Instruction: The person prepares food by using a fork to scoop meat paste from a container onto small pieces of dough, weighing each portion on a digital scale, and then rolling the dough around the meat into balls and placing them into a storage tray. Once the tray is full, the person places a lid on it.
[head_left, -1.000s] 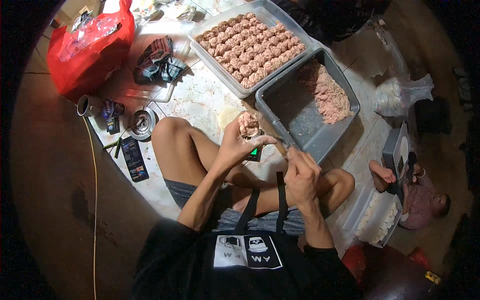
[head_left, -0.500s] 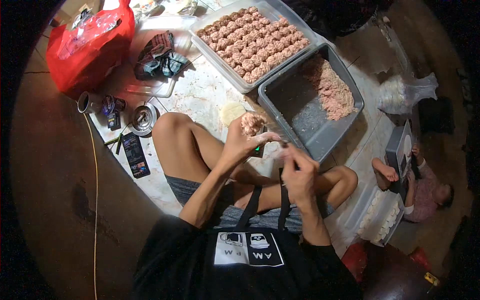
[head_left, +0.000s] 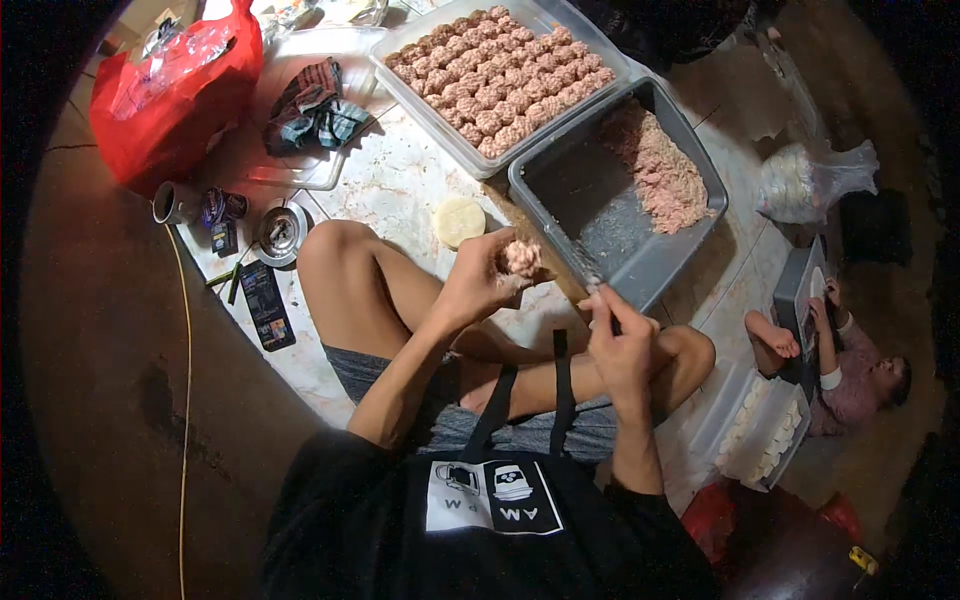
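My left hand (head_left: 477, 277) is curled around a meat-filled dumpling (head_left: 521, 258), its lumpy pink top showing above the thumb and finger. Just beyond that hand lies a stack of pale round wrappers (head_left: 459, 222). My right hand (head_left: 622, 345) is closed on a thin metal-looking utensil (head_left: 592, 274), whose tip is at the near edge of the grey tub (head_left: 533, 205); its exact kind is unclear. Ground pinkish meat filling (head_left: 665, 185) is heaped along the tub's right side. Behind stands a clear plastic box (head_left: 425, 123) with rows of filled dumplings (head_left: 500, 80).
On the left are a red plastic bag (head_left: 170, 110), a checked cloth (head_left: 318, 105) on a clear lid, a mug (head_left: 175, 203), a metal ashtray (head_left: 283, 233) and a phone (head_left: 265, 305). At right, another person (head_left: 855, 385) sits by a grey tub and a box of white pieces (head_left: 765, 430).
My left hand has turned and moved slightly right with the dumpling. My right hand has drawn away from it to the right, bringing the utensil to the tub's edge.
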